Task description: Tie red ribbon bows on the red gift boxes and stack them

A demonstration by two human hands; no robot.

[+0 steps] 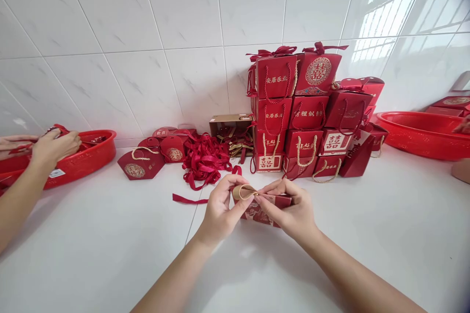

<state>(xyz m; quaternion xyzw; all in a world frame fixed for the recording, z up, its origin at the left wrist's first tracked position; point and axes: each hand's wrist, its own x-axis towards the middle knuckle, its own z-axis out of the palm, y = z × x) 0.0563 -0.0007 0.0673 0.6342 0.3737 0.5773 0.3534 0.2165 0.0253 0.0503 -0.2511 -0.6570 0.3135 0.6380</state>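
Note:
A small red box (261,214) with a pale printed pattern lies on the white tabletop in front of me, partly covered by my fingers. Just above it, my left hand (224,205) pinches a tan ribbon (243,191) that curls into a loop. My right hand (292,208) closes thumb and fingers on the pinched end of the same ribbon, where a tiny gold spot shows. The fingertips of both hands almost meet there. Behind my left hand, a strip of dark red ribbon (189,199) trails across the table.
Stacked red gift boxes (273,115) with cord handles stand against the tiled wall. Left of them are a heap of red ribbon (205,156), an open carton (229,120) and a few boxes (145,164). Another person's hands (57,144) work over a red basket (91,156); a second basket (414,134) sits right.

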